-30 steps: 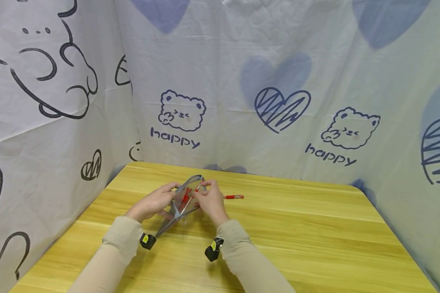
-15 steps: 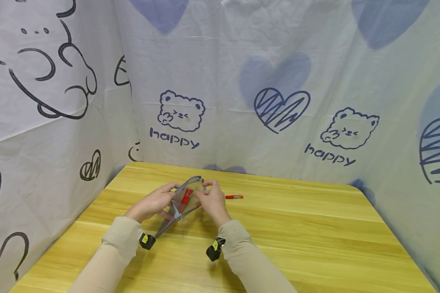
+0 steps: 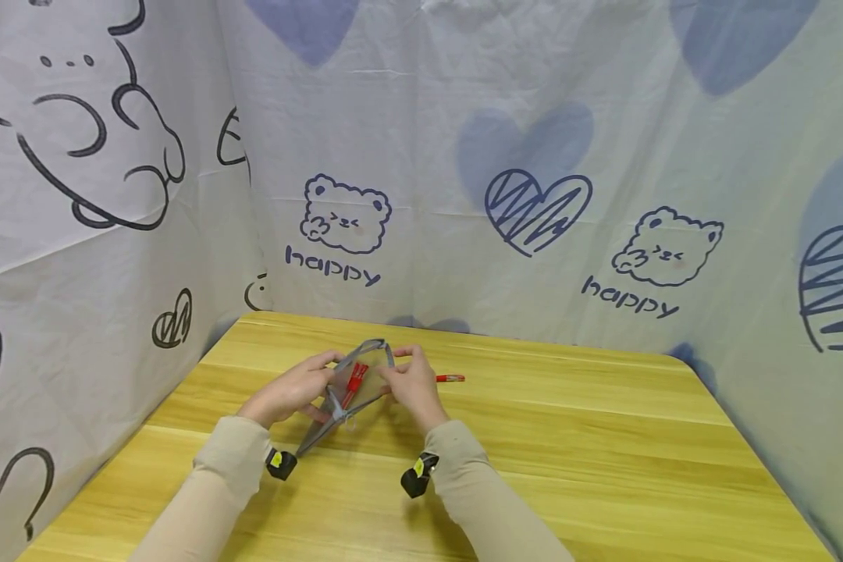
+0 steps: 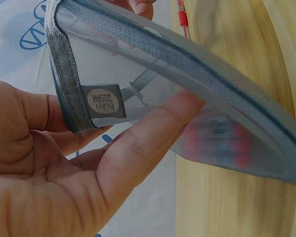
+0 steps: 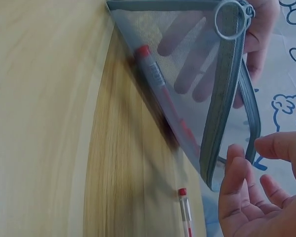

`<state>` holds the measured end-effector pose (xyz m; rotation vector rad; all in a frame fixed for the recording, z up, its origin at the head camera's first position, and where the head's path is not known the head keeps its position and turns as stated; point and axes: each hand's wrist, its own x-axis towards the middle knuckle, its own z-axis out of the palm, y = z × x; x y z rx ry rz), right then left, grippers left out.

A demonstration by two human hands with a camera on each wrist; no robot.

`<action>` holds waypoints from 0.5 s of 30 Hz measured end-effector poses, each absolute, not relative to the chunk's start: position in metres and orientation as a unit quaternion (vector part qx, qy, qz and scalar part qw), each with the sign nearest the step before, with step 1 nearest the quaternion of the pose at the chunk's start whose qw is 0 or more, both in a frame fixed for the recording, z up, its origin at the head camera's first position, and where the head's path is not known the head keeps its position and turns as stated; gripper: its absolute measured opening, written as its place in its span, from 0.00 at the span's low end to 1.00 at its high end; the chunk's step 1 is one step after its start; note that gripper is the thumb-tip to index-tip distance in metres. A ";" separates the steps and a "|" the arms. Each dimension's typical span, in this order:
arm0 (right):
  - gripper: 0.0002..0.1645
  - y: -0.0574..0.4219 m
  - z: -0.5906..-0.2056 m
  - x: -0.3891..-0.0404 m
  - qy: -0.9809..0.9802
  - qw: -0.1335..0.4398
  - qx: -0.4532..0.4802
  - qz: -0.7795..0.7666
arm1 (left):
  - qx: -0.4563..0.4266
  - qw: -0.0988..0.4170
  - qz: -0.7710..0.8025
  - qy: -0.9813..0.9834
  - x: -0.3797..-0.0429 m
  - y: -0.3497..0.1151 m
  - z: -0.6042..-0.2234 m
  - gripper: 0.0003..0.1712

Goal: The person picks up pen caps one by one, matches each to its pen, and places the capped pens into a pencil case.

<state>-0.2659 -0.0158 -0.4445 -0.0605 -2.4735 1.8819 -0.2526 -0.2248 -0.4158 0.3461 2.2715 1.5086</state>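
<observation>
A grey mesh zip pouch [image 3: 316, 435] stands tilted over the table with its mouth spread open. My left hand [image 3: 295, 390] grips its side, the thumb [image 4: 143, 143] pressed along the mesh and the other fingers behind. Red pens [image 3: 356, 378] lie inside the pouch; in the left wrist view their red ends [image 4: 241, 143] show through the mesh. My right hand [image 3: 413, 386] is at the far rim with fingers parted and no pen between them. In the right wrist view its fingertips [image 5: 266, 144] are right at the zip edge [image 5: 256, 128].
Another red pen [image 3: 451, 378] lies on the wooden table [image 3: 604, 437] just right of my right hand. A ring-shaped zip pull [image 5: 230, 20] hangs at the pouch's corner. A printed white curtain [image 3: 435, 273] closes off the table's back.
The silver-and-red pen in my right hand has slid down into the pouch and been let go. My right hand has drawn slightly right, while my left hand keeps its grip on the pouch.
</observation>
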 end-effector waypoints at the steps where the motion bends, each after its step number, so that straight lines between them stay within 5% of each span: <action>1: 0.26 -0.015 -0.445 -0.266 -0.792 0.014 -0.019 0.610 | 0.123 0.195 0.539 0.810 -0.253 -0.225 -0.416 0.23; 15: 0.26 0.001 -0.449 -0.271 -0.757 -0.003 -0.026 0.652 | 0.125 0.193 0.535 0.813 -0.254 -0.225 -0.419 0.24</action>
